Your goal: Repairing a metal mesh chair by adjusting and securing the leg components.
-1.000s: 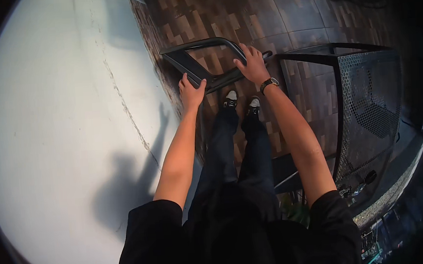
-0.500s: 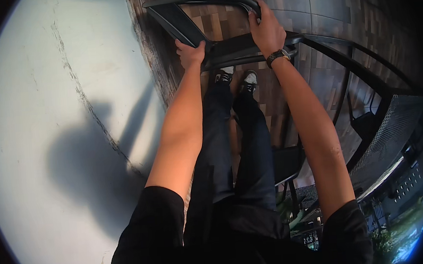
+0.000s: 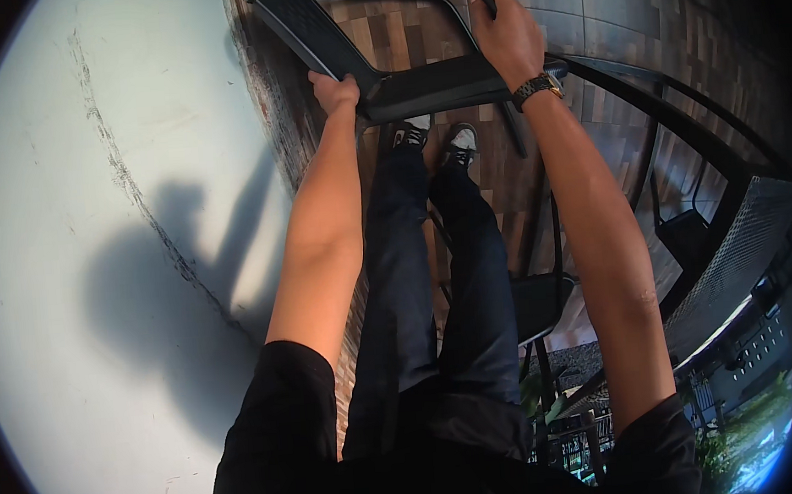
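A black armchair (image 3: pixel 440 88) hangs before me at the top of the view, with its backrest toward the wall side and its seat toward the right. My left hand (image 3: pixel 336 91) is closed around the edge of the backrest, low down near the seat. Higher up, my right hand (image 3: pixel 510 39) wraps over the curved armrest; its wrist carries a dark watch (image 3: pixel 537 90). One chair leg slants down past the seat on the right. Part of the near armrest is cut off by the top edge.
A white wall (image 3: pixel 37 235) with a scuffed line runs along my left. My shoes (image 3: pixel 459 143) stand on wood-patterned floor (image 3: pixel 494 205). To the right are a black frame (image 3: pixel 710 138), a mesh panel (image 3: pixel 731 246) and a dark chair (image 3: pixel 686 231). Another dark seat (image 3: pixel 542 303) is beside my legs.
The armchair has risen and tilted, so its far armrest and a leg now show. My left hand has shifted left and slightly up; my right hand has moved a little right and up with the armrest.
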Available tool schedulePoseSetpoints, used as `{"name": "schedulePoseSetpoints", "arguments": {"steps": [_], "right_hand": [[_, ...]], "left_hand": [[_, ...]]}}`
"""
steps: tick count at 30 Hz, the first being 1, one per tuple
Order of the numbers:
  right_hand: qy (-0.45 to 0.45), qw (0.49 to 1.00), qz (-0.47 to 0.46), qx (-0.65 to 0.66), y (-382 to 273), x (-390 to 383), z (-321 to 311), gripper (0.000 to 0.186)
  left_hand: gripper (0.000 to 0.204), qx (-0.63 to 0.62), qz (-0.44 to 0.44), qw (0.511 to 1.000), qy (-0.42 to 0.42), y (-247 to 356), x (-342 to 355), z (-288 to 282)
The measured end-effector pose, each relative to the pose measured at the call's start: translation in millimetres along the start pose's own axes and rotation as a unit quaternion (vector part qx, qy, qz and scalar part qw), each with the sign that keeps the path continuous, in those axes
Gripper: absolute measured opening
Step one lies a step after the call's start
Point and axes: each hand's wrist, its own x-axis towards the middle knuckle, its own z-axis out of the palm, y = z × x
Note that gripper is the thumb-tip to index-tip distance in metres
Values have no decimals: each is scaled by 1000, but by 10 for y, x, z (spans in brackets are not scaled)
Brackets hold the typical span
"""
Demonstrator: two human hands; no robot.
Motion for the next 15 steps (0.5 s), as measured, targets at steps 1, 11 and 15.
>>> {"name": "schedulePoseSetpoints", "arguments": {"steps": [1,11,15], "right_hand": [[4,1000,-3,4,-30,-22,-90,38],[36,998,3,59,-787,-474,-1392,38],[52,995,-6,79,-1354,-497,-2331,39]], "left_hand": [[77,-1,4,1000,6,11,-45,-77],[61,-14,78,995,52,594,-999,-1530],[76,12,136,988,72,1084,-1343,-2350]]}}
